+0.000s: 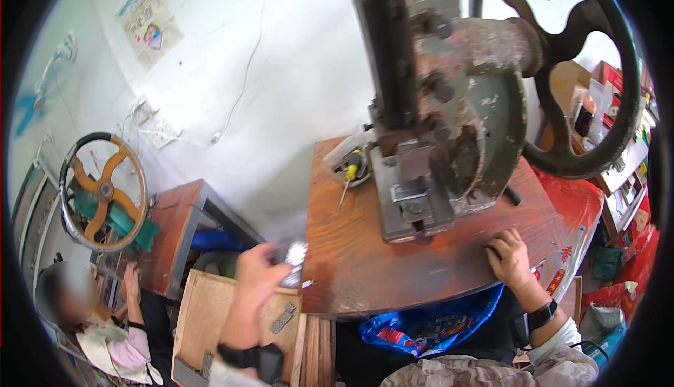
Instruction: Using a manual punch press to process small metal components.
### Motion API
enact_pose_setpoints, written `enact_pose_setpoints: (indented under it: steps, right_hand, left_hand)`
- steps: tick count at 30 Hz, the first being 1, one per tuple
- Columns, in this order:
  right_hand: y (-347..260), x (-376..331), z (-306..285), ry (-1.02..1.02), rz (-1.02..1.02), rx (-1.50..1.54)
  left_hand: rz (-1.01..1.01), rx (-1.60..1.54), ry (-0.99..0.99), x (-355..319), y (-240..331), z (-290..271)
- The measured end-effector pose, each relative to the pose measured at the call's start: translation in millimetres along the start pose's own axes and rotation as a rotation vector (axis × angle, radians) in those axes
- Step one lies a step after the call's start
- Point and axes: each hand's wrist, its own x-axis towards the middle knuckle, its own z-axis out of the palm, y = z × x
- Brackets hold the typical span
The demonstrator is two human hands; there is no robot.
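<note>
My left hand (256,278) is closed on a silvery metal piece (294,262), held over the edge between a wooden tray (200,313) and the worktable (344,267). Motion blurs that piece, so its exact kind is unclear. Inside the tray lie a grey ridged metal strip (283,317) and more grey pieces near its lower edge. My right hand (509,259) rests on the tabletop's right side, fingers apart and slightly bent, holding nothing. Between and beyond my hands stands a heavy hand press (414,201), its worn metal body bolted together and its bed bare of any visible workpiece.
The press's big handwheel (611,127) juts out at upper right. A screwdriver (353,166) leans from a plastic container (337,159) left of the press. Below the table edge hangs a blue bag (449,324). At left, a co-worker (116,345) sits by another wheeled press (105,190).
</note>
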Motion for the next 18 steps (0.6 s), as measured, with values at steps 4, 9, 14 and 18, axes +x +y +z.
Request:
enact_pose_setpoints:
  steps: [4,9,14,18]
  right_hand:
    - [11.8,-2.6,1.9,-0.021,0.005,0.029]
    - [13.7,-3.0,0.6,-0.018,0.009,0.056]
    - [15.4,-5.6,-1.0,-0.015,0.012,0.067]
    - [16.0,-5.6,-1.7,-0.017,0.016,0.077]
  left_hand:
    - [0.188,0.172,-0.107,64.3,58.3,116.6]
    - [0.225,0.34,-0.042,84.5,92.1,176.4]
    - [0.287,0.251,0.058,86.0,96.3,195.2]
    - [0.335,-0.117,-0.107,85.0,76.4,195.9]
